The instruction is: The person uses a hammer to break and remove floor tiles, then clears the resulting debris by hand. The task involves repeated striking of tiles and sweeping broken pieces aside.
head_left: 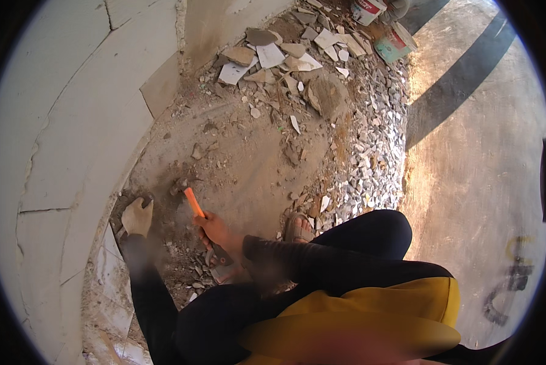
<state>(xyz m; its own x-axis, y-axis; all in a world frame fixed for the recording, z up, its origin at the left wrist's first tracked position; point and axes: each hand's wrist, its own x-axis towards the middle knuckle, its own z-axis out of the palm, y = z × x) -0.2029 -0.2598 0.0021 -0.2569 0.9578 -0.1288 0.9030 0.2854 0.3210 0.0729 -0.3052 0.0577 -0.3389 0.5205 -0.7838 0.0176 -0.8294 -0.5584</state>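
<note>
My right hand (214, 230) is bare and wrapped round the orange handle of a hammer (193, 201). The hammer's dark head is just above the dusty ground, up and left of that hand. My left hand (137, 218) wears a pale glove and is low against the foot of the wall (72, 158). Its fingers are curled in; whatever they hold, if anything, is too dark and small to make out. Dusty soil (236, 152) with small stone chips spreads between and beyond my hands.
Broken tile and stone pieces (270, 56) are heaped at the far end. Gravel (376, 140) runs along a smooth slab (467, 170) on the right. Two paint buckets (394, 44) stand or lean at the far right. My sandalled foot (300, 227) is right of the hammer.
</note>
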